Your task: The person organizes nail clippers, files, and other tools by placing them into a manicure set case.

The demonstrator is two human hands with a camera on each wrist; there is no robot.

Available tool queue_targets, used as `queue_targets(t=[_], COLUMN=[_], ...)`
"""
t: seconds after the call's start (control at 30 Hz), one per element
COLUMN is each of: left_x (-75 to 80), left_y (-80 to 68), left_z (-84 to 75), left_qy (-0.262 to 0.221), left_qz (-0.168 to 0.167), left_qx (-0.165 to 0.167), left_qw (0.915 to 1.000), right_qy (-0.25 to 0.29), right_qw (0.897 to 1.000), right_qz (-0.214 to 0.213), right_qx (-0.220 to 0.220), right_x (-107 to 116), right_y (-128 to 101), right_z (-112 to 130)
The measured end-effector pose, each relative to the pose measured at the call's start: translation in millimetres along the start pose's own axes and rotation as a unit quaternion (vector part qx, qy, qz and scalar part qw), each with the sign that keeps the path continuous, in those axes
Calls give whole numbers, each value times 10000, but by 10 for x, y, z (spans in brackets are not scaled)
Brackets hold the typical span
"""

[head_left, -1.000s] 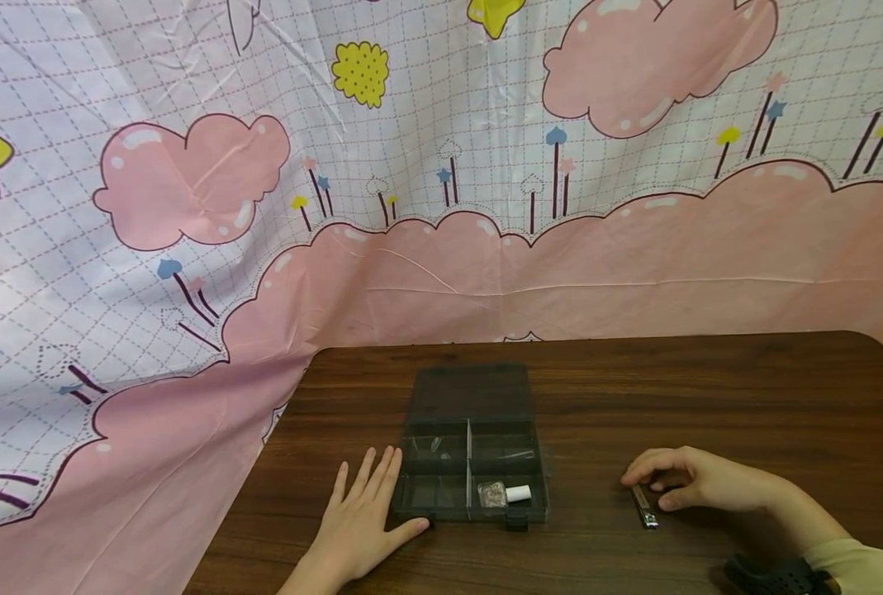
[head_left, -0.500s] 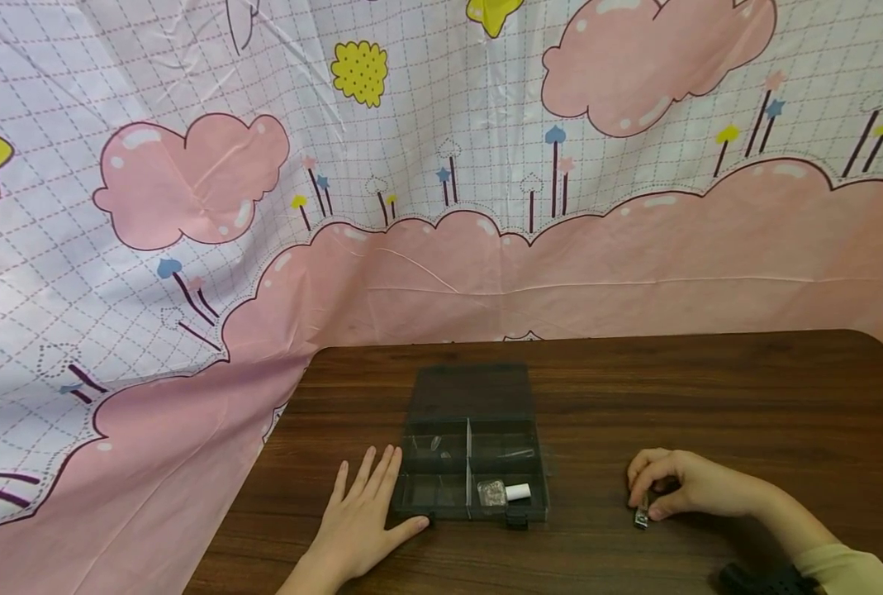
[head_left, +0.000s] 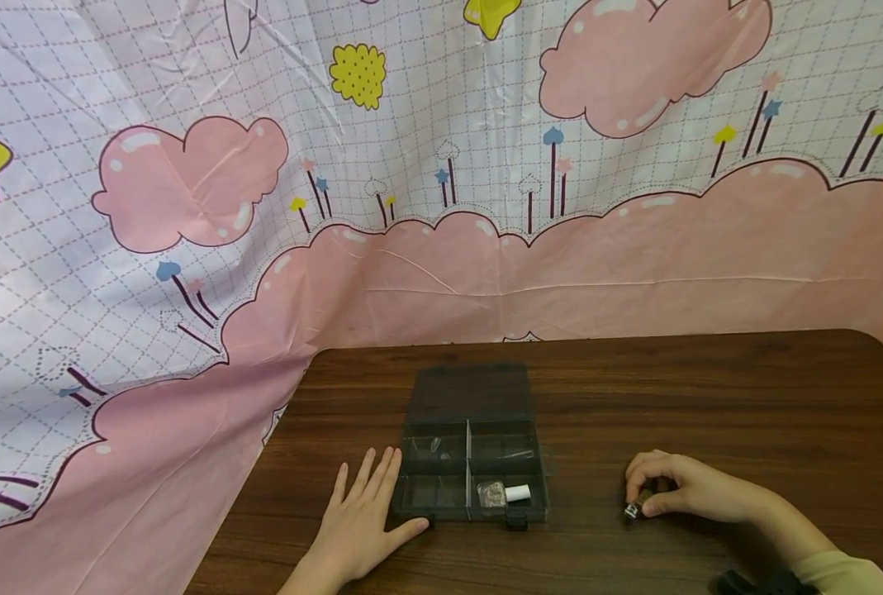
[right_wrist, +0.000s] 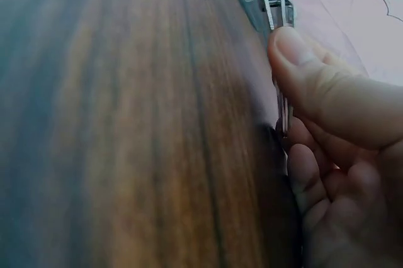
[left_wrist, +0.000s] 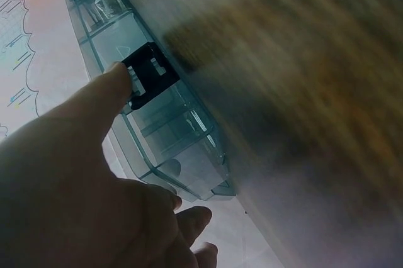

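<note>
My right hand (head_left: 697, 489) pinches a metal nail clipper (head_left: 632, 511) between thumb and fingers, low over the table to the right of the box. The right wrist view shows the nail clipper (right_wrist: 277, 7) on edge, its cutting end past the thumb tip. My left hand (head_left: 359, 521) lies with fingers spread along the left side of a dark see-through divider box (head_left: 471, 516), whose lid (head_left: 474, 392) is folded back. In the left wrist view, the left thumb touches a black latch (left_wrist: 150, 74) on the box's front. A glitter bottle (head_left: 493, 494) with a white cap lies in the front right compartment.
Small clear pieces (head_left: 436, 445) lie in the back left compartment, and a thin clear piece (head_left: 517, 454) in the back right one. Beneath everything is a brown wood-grain table (head_left: 709, 397). A patterned pink and white cloth (head_left: 619, 273) hangs behind it.
My right hand has closed on the nail clipper, which lay on the table, and turned it so its cutting end points toward the front left. The left hand and the box stay put.
</note>
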State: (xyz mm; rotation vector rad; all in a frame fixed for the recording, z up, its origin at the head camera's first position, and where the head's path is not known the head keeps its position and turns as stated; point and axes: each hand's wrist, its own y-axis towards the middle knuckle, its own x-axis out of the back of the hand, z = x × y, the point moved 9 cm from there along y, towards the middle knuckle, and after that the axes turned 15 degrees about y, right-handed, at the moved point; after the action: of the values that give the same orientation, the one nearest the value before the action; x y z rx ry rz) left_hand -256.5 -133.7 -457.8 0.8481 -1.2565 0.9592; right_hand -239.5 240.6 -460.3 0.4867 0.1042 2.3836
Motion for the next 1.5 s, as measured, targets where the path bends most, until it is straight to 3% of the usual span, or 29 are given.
queue_targets(t=[0.37,0.77,1.1,1.5], left_x=[-12,-4,-6,4], left_y=[-8,-5,-2,-6], left_z=[2,2,3,-3], left_qy=[-86,0,6,45], left_qz=[-31,-6,-13,-5], left_qx=[1,-41,-27,-48], left_qw=[10000,10000,10000,10000], right_qy=[87,368,78,-81], right_qw=[9994,9990,9989,9989], right_qz=[-166,-99,-315,-435], right_qx=[-277,-224,-324,-127], right_x=[37,51,141,190], right_y=[0,34,40,147], right_z=[-11,57,107,287])
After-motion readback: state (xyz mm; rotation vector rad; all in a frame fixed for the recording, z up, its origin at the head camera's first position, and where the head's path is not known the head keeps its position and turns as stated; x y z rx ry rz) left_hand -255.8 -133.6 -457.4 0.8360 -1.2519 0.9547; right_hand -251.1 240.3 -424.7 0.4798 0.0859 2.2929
